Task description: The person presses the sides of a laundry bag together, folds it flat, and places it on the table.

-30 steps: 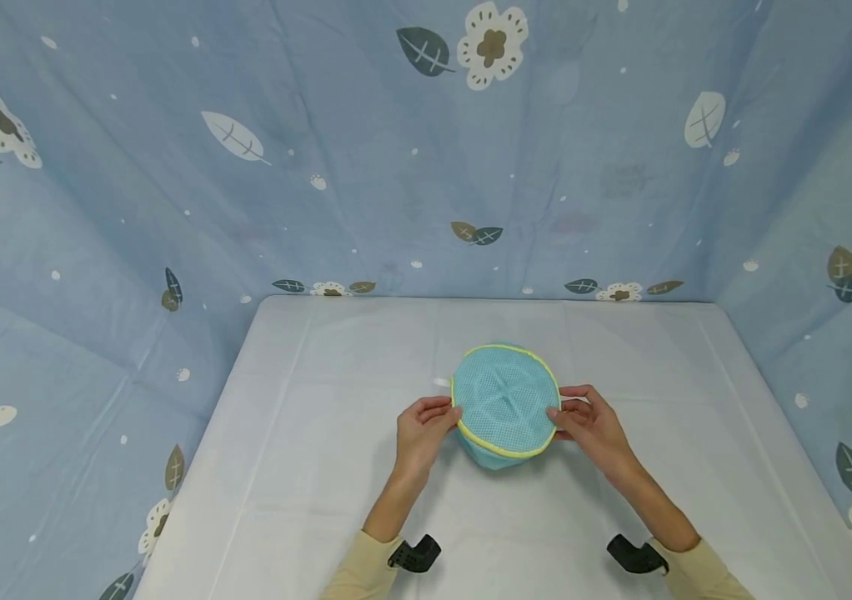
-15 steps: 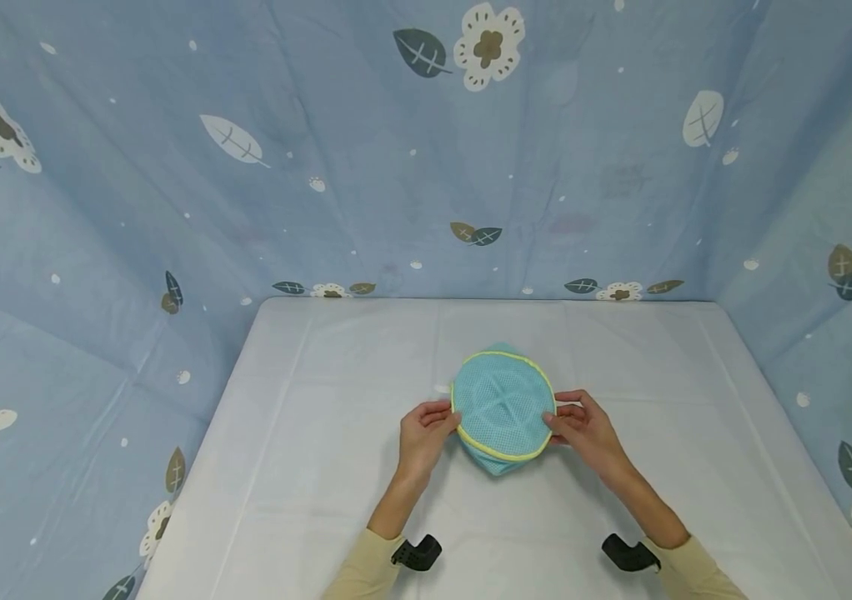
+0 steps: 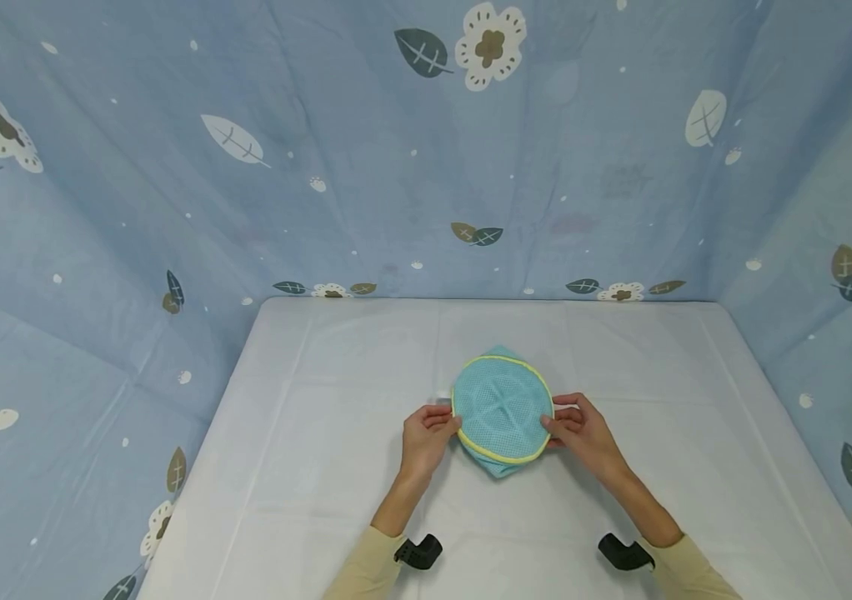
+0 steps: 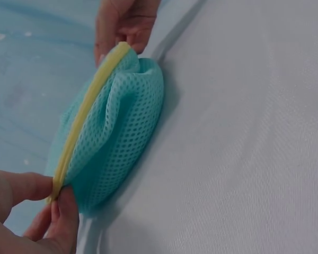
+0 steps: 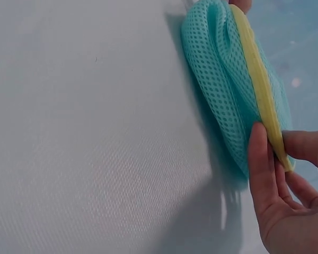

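Observation:
A round turquoise mesh laundry bag (image 3: pixel 503 408) with yellow piping sits on the white-covered table, its circular top facing up. My left hand (image 3: pixel 426 442) pinches the yellow rim on the left side, thumb above and fingers below. On the opposite side my right hand (image 3: pixel 583 437) pinches the same rim. In the left wrist view the mesh side wall (image 4: pixel 122 121) sags in folds under the yellow edging (image 4: pixel 87 116). The right wrist view has the bag (image 5: pixel 217 90) squashed low against the cloth, with the right fingers (image 5: pixel 262 169) behind the rim. A small pale tag (image 3: pixel 443 401) sticks out near the left fingers.
White cloth (image 3: pixel 321 467) covers the table. A blue curtain (image 3: pixel 366 150) printed with leaves and flowers rises behind it and along both sides. A black wrist camera (image 3: pixel 418 552) sits by the left cuff, another wrist camera (image 3: pixel 624 552) by the right.
The bag's top has gone lower and slightly toward me, and its side has collapsed, with corners of mesh now poking out beyond the rim. Both hands keep their pinch; the right has shifted slightly left.

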Demonstrator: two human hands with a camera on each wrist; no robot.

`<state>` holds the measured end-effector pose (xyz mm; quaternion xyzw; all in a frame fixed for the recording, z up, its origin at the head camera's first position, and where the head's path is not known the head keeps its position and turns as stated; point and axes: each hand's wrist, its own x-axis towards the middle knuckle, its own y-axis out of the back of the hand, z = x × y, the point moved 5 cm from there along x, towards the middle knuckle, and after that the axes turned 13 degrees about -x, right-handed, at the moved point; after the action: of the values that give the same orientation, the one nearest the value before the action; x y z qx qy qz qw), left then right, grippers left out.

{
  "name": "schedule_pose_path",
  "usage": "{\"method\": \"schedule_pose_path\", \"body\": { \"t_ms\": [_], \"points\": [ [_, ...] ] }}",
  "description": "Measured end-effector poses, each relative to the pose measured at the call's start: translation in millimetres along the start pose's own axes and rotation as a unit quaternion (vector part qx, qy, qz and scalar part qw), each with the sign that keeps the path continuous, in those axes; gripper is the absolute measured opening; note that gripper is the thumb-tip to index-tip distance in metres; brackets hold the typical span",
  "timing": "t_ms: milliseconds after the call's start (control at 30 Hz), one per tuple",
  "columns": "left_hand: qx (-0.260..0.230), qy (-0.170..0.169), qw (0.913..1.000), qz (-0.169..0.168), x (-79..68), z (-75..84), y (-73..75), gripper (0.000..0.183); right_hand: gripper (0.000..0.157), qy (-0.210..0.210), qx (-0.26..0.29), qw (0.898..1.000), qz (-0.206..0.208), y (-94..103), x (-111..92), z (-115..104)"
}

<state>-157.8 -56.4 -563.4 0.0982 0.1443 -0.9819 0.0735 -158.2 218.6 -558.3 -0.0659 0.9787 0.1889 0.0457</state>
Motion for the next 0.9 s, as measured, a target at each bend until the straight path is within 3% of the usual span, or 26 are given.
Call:
{"method": "schedule_pose_path", "body": {
  "t_ms": [133,233,333,400,500,600,667,767,900],
  "points": [
    [0.036,-0.03,0.9989,0.001,-2.4,2.8,-2.2,0.027,0.044,0.013,-0.043,0.999,0.016,2.1,-1,0],
    [0.107,-0.094,0.9897,-0.005,-5.5,8.4,-6.0,0.026,0.042,0.053,-0.117,0.99,0.051,4.4,-2,-4],
    [0.2,-0.176,0.9637,-0.017,-10.2,15.1,-12.5,0.029,0.044,0.12,-0.203,0.967,0.095,5.0,-4,-11],
    [0.259,-0.229,0.9376,-0.034,-13.2,17.8,-17.5,0.03,0.046,0.168,-0.245,0.948,0.116,3.6,-5,-16],
    [0.32,-0.285,0.9006,-0.071,-15.9,19.4,-24.6,0.03,0.049,0.238,-0.294,0.916,0.132,-0.6,-6,-21],
    [0.358,-0.321,0.8699,-0.112,-17.1,18.9,-29.8,0.028,0.05,0.298,-0.318,0.891,0.129,-4.9,-7,-25],
    [0.372,-0.337,0.8548,-0.132,-17.3,18.4,-31.7,0.027,0.049,0.332,-0.33,0.876,0.117,-8.2,-7,-27],
    [0.387,-0.352,0.8388,-0.15,-17.4,16.4,-32.5,0.028,0.047,0.361,-0.351,0.858,0.101,-12.2,-7,-27],
    [0.401,-0.359,0.8273,-0.161,-16.5,14.4,-32.9,0.033,0.046,0.365,-0.372,0.848,0.096,-14.3,-6,-25]
  ]
}}
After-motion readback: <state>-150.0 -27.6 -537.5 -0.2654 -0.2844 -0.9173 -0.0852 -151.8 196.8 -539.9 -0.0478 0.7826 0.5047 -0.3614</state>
